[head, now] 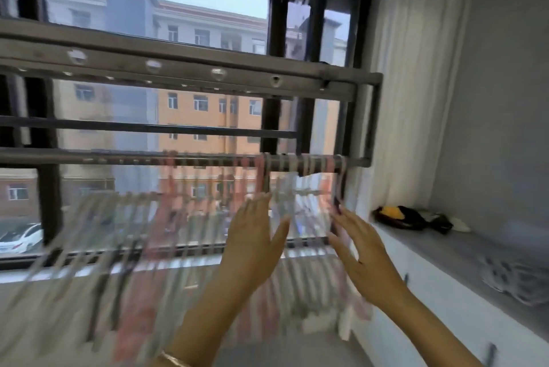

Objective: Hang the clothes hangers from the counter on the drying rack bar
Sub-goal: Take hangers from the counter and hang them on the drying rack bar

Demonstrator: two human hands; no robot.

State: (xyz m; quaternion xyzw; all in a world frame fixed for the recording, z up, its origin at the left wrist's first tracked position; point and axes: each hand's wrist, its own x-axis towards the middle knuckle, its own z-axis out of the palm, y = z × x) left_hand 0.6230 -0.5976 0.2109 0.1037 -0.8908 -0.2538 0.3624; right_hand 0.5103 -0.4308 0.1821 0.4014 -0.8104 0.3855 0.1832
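Note:
Several clothes hangers [184, 218], white, pink and dark, hang in a blurred row on the drying rack bar [89, 158] in front of the window. A tighter bunch of hangers [303, 197] hangs near the bar's right end. My left hand [255, 236] is raised with straight spread fingers just left of that bunch. My right hand [362, 251] is raised with straight fingers to its right, the fingertips near a dark hanger edge. Neither hand holds anything. Whether they touch the hangers is blurred.
A grey counter [463, 253] runs along the right wall, with a dark and yellow item [401, 216] at its far end and a grey patterned cloth [517, 277] nearer. Upper rack rails [178, 69] cross above the bar. A white curtain [416, 69] hangs right.

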